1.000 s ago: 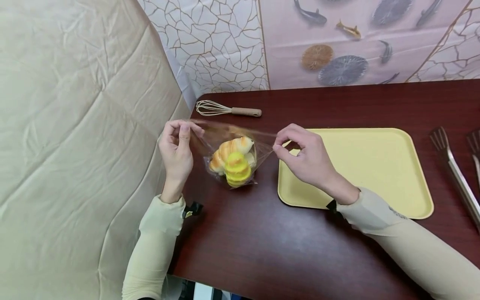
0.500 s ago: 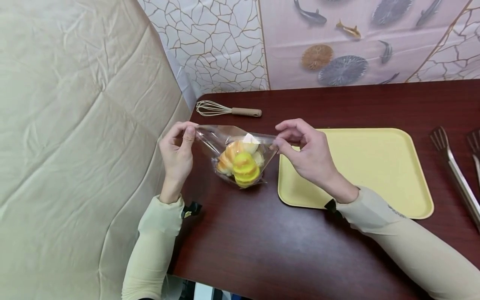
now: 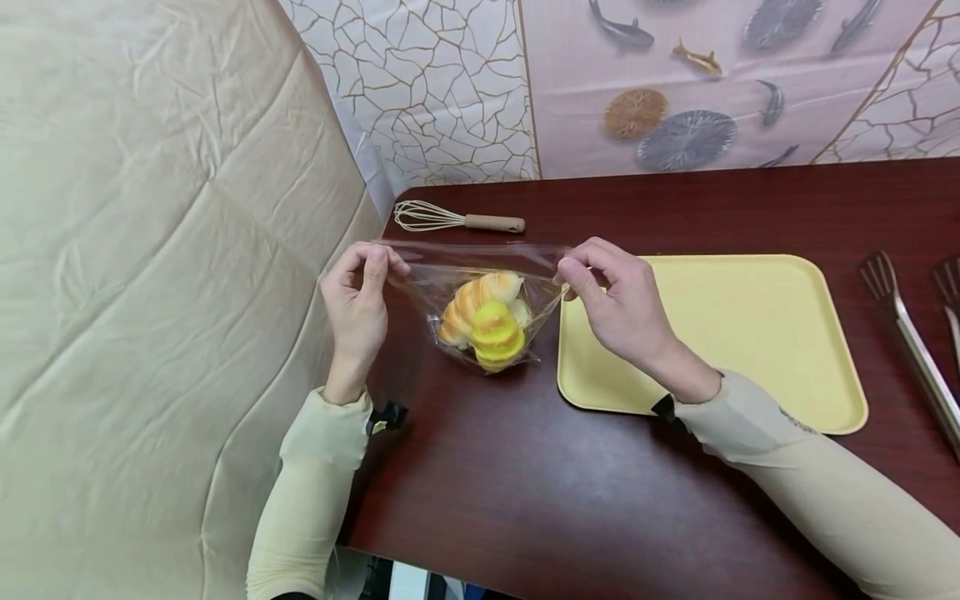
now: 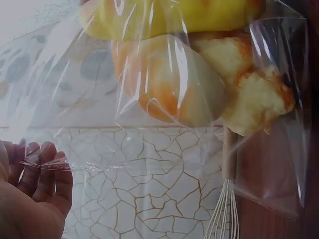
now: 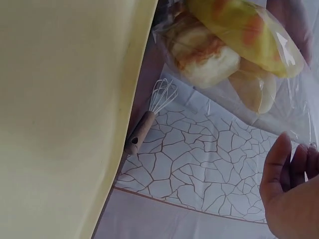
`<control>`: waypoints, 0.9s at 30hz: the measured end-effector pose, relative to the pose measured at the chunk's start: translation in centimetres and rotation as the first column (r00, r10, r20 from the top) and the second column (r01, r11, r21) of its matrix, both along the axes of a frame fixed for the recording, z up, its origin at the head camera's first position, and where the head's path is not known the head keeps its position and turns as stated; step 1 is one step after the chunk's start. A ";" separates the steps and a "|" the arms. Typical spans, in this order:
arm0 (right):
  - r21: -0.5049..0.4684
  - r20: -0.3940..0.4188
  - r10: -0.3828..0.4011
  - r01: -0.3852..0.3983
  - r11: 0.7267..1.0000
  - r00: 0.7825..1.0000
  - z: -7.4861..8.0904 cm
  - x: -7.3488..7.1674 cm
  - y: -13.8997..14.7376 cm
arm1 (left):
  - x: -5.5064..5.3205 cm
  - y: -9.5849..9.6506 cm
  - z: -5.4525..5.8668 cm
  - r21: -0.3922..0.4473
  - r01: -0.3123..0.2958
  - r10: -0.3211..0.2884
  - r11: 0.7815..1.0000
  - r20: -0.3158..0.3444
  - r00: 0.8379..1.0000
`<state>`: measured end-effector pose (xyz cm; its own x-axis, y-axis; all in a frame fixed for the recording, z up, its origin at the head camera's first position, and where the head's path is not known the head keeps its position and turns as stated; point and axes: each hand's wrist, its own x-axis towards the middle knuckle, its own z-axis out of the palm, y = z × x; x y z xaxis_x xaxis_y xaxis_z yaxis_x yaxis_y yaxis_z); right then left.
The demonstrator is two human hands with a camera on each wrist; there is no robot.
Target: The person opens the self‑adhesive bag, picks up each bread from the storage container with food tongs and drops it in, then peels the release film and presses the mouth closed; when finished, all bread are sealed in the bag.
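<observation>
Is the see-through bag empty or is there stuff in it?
Not empty. Through the clear bag you see a yellow bun, a striped orange roll and, clearest in the left wrist view, a lumpy pale bun.

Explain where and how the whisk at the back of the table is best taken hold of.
Probably by the middle of its handle, from above and the right: the whisk lies flat, its straight handle pointing right and its open wire loops left. The clear bag, held up on the near side, would make coming straight from there awkward.
</observation>
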<state>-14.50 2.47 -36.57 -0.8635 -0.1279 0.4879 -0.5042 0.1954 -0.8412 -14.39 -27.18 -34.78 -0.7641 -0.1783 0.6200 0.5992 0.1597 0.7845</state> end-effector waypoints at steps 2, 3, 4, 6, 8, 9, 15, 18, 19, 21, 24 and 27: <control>-0.019 0.046 0.004 -0.004 1.000 0.999 0.1 -0.1 0.0 | -0.1 0.1 0.0 0.005 0.002 -0.002 1.000 -0.010 1.000; -0.036 0.078 0.008 -0.006 0.999 0.997 0.2 -0.1 0.0 | -0.1 0.2 0.0 0.010 0.004 -0.004 1.000 -0.013 1.000; -0.053 0.112 0.012 -0.006 0.999 0.994 0.2 -0.2 0.0 | -0.1 0.2 0.0 0.012 0.008 -0.008 1.000 -0.015 1.000; -0.093 0.181 0.026 -0.009 0.996 0.983 0.4 -0.3 0.0 | -0.1 0.4 0.1 0.010 0.013 -0.013 1.000 -0.020 1.000; -0.137 0.242 0.049 -0.016 0.991 0.969 0.4 -0.4 0.1 | 0.0 0.6 0.2 0.000 0.013 -0.012 1.000 -0.020 1.000; -0.160 0.263 0.059 -0.017 0.987 0.963 0.5 -0.4 0.1 | 0.1 0.7 0.3 -0.006 0.011 -0.011 1.000 -0.019 1.000; -0.228 0.296 0.082 -0.013 0.974 0.952 0.7 -0.6 0.2 | 0.3 1.2 0.6 0.006 0.026 -0.026 1.000 0.016 1.000; -0.224 0.315 0.082 -0.010 0.975 0.946 0.7 -0.6 0.5 | 0.4 1.5 0.8 0.041 0.046 -0.048 0.998 0.045 0.998; -0.221 0.324 0.082 -0.009 0.975 0.942 0.8 -0.6 0.6 | 0.4 1.6 0.8 0.044 0.050 -0.052 0.998 0.054 0.997; -0.217 0.345 0.081 -0.004 0.976 0.935 0.8 -0.6 0.8 | 0.4 1.9 1.0 0.040 0.053 -0.056 0.998 0.070 0.996; -0.216 0.379 0.080 0.004 0.976 0.922 0.8 -0.6 1.0 | 0.5 2.1 1.1 0.017 0.075 -0.076 0.997 0.093 0.993; -0.218 0.413 0.076 0.017 0.976 0.907 0.8 -0.7 1.2 | 0.6 2.3 1.3 0.015 0.134 -0.135 0.991 0.114 0.984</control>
